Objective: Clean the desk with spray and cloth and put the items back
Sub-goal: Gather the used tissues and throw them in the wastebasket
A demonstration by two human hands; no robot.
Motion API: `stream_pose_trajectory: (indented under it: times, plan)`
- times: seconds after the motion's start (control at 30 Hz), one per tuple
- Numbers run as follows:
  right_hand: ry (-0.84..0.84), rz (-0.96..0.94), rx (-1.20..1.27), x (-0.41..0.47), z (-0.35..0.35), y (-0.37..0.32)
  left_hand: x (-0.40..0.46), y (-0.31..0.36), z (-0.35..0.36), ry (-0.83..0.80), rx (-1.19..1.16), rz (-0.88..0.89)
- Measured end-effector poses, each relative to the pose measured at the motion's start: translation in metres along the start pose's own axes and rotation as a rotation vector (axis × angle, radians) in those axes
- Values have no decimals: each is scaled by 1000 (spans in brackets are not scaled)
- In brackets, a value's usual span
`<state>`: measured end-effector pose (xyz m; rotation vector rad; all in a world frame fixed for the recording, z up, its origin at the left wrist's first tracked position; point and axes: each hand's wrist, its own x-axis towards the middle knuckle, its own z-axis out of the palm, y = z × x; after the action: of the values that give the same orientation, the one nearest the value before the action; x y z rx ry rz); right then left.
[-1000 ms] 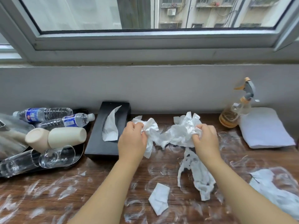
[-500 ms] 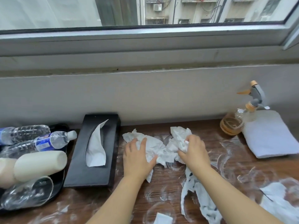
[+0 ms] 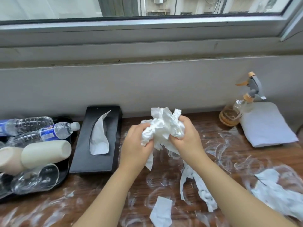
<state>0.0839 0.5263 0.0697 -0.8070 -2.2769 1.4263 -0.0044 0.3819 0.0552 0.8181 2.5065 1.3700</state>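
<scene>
Both the left hand point(image 3: 136, 142) and right hand point(image 3: 188, 138) clutch the crumpled white tissue wad point(image 3: 162, 126), lifted above the smeared brown wooden surface point(image 3: 218, 154). The long torn white tissue strip point(image 3: 195, 187) lies directly beneath, running toward the person, nearer the right hand.

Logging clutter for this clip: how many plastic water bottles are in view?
2, both lying on the black tray at left: far bottle, near bottle. More may be hidden off-frame.

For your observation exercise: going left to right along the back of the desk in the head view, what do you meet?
Water bottles → black tissue box → crumpled tissue wad held in both hands → spray bottle → folded white cloth.
</scene>
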Motion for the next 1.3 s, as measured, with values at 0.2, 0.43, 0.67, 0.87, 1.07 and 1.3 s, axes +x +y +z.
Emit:
stream_pose_trajectory:
  times: [0.2,0.43,0.67,0.87,1.07,1.3]
  plan:
    - [-88,280,187,-76,9,16,-76,3,-13,-50,-255,-310]
    - [-141,512,35,-168,41,65,-165,-14,26,-137,-202,-585]
    - [-10,541,242,-189,57,59,-185,0,44,-114,-292,-644]
    - [29,611,454,-192,58,50,-180,21,46,-63,-556,-785]
    - [-9,607,559,-186,45,36,-171,33,40,-78,-722,-772]
    - [75,548,712,-161,11,-2,-134,70,34,-174,-660,-669]
